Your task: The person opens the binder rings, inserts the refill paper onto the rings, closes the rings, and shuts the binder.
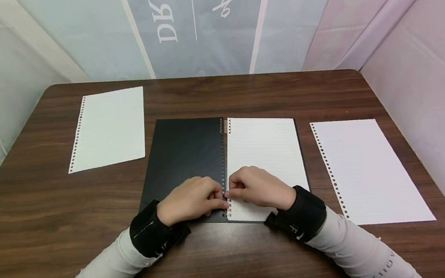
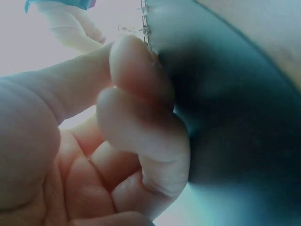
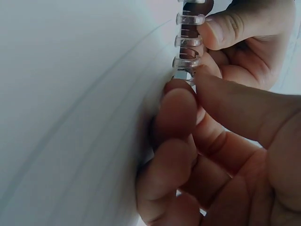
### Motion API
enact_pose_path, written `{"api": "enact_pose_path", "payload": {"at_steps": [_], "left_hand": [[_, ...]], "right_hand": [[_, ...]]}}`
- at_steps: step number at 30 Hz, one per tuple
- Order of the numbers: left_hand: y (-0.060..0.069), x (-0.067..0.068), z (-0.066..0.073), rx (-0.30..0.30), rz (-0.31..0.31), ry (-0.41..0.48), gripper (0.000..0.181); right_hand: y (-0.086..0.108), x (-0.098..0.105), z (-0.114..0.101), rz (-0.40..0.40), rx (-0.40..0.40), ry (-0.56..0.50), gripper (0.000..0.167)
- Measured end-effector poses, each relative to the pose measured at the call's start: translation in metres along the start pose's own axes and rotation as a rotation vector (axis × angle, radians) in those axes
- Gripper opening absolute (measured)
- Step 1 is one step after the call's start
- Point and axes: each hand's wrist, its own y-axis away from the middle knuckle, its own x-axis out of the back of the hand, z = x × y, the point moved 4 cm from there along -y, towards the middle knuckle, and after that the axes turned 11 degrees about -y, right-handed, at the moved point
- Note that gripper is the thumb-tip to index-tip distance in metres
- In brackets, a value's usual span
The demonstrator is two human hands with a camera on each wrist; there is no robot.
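An open loose-leaf binder lies in the middle of the table, its black cover to the left. Punched lined paper covers its right side. Along the spine run clear binder rings. My left hand pinches the ring strip near its lower end, thumb against curled forefinger. Just to the right, my right hand pinches the same strip between thumb and forefinger. Its curled fingers lie against the paper in the right wrist view. Fingertips hide whether the rings they hold are closed.
A loose punched sheet lies at the back left of the brown wooden table. Another punched sheet lies on the right. Pale fabric hangs around the back and sides of the table.
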Motion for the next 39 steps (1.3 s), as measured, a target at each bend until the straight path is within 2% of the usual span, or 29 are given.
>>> {"api": "enact_pose_path", "payload": {"at_steps": [15, 26, 34, 39], "left_hand": [[0.0018, 0.0039, -0.0030, -0.015, -0.015, -0.033, 0.034], [0.0034, 0.0065, -0.0050, 0.016, -0.010, -0.058, 0.036], [0.0036, 0.0054, -0.0025, 0.039, 0.029, -0.126, 0.033], [0.0050, 0.0031, -0.0003, 0.047, 0.041, -0.166, 0.032]], "right_hand": [[0.0006, 0.0011, 0.0019, 0.001, -0.014, 0.005, 0.025], [0.0018, 0.0026, 0.0026, -0.004, 0.017, -0.008, 0.027], [0.0020, 0.0062, 0.0019, 0.041, -0.058, 0.080, 0.026], [0.0034, 0.0049, 0.0015, 0.049, -0.079, 0.084, 0.026]]}}
